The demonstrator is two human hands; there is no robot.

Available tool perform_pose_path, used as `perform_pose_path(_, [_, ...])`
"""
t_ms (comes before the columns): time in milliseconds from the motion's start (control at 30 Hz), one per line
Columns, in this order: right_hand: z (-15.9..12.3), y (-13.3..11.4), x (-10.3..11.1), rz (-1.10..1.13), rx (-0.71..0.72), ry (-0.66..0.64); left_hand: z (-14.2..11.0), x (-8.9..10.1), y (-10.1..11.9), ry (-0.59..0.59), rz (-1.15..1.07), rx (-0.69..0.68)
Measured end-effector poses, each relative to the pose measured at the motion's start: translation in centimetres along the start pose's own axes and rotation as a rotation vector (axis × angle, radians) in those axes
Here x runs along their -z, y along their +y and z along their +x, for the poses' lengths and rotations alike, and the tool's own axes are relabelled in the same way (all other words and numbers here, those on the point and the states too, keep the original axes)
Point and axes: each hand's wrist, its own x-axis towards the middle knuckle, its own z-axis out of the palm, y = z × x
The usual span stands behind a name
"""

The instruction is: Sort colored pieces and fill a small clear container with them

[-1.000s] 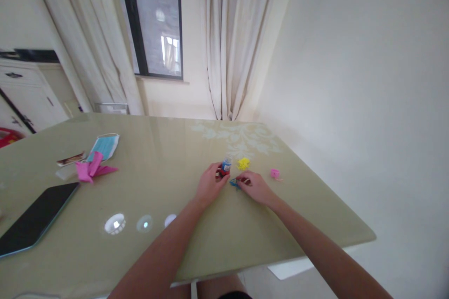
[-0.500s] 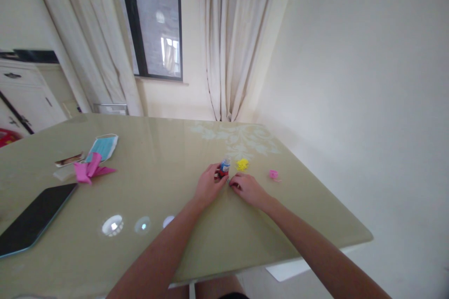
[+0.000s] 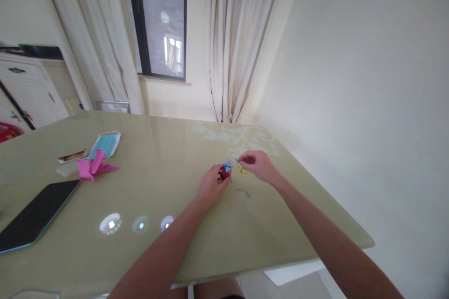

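Note:
My left hand (image 3: 212,186) is wrapped around a small clear jar (image 3: 228,164) that stands upright on the table; blue and red show through its side. To the right of the jar's mouth, my right hand (image 3: 258,167) pinches a thin blue strip (image 3: 237,161) between thumb and fingertips. Below those fingers lies a heap of small yellow pieces (image 3: 244,171), partly covered by the hand. Small blue strips (image 3: 248,194) rest on the table in front of the jar. What exactly the strips are is too small to tell.
At the left of the glossy table (image 3: 147,173) lie a pink folded paper shape (image 3: 94,167), a blue face mask (image 3: 109,144), a small flat packet (image 3: 72,156) and a dark tablet-like slab (image 3: 39,215). A white wall (image 3: 368,103) runs along the right.
My right hand has moved up and away from the table beside the jar, to above the yellow pieces. Blue strips now show on the table, and the pink item at right is hidden.

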Motion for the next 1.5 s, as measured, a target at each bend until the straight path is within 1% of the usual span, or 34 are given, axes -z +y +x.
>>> perform_pose_path(33, [0.6,-0.7,0.5,0.017,0.019,-0.008,0.0,0.0,0.0,0.003,0.006,0.002])
perform_pose_path(100, [1.8,-2.3,1.2,-0.021,0.048,-0.050,0.0,0.0,-0.1,0.008,0.025,0.005])
perform_pose_path(167, [3.0,-3.8,1.6,-0.117,0.053,-0.137,0.0,0.0,-0.1,0.006,0.047,0.000])
perform_pose_path(267, [4.6,-5.8,1.8,-0.318,0.067,-0.302,0.0,0.1,0.0,-0.001,0.084,-0.017])
perform_pose_path(333, [5.4,-6.8,1.8,-0.414,0.075,-0.366,-0.1,0.2,0.1,-0.002,0.110,-0.024])
perform_pose_path(400, [5.9,-7.4,1.6,-0.455,0.075,-0.361,-0.1,0.2,0.1,-0.003,0.128,-0.029])
perform_pose_path(500, [6.3,-7.8,1.6,-0.476,0.066,-0.305,-0.1,0.2,0.2,-0.005,0.142,-0.032])
perform_pose_path(633, [6.5,-7.5,1.9,-0.452,0.074,-0.248,0.0,0.1,0.3,-0.009,0.140,-0.012])
perform_pose_path(733, [6.4,-6.9,1.8,-0.416,0.089,-0.205,0.1,0.1,0.2,-0.012,0.127,-0.002])
perform_pose_path(900, [5.6,-6.1,1.0,-0.382,0.119,-0.195,0.1,0.0,0.2,-0.006,0.138,-0.002])
perform_pose_path(1033, [5.1,-6.0,1.2,-0.347,0.129,-0.167,0.1,0.1,0.4,-0.004,0.147,-0.002])
perform_pose_path(1167, [4.7,-5.8,2.0,-0.173,0.076,-0.150,0.1,0.1,0.6,-0.002,0.153,-0.013])
perform_pose_path(1200, [4.5,-5.6,2.2,-0.146,0.042,-0.141,0.1,0.2,0.6,-0.003,0.153,-0.016])
perform_pose_path(1267, [3.8,-5.0,2.6,-0.178,-0.054,-0.138,0.1,0.2,0.4,0.004,0.149,-0.016])
perform_pose_path(1333, [2.7,-3.9,2.6,-0.269,-0.162,-0.186,0.1,0.3,0.2,0.025,0.139,-0.010])
perform_pose_path(1433, [0.2,-1.8,1.9,-0.330,-0.267,-0.363,0.2,0.3,-0.2,0.069,0.119,-0.004])
perform_pose_path(1500, [-1.4,-0.3,1.1,-0.352,-0.304,-0.464,0.3,0.3,-0.3,0.085,0.112,0.001])
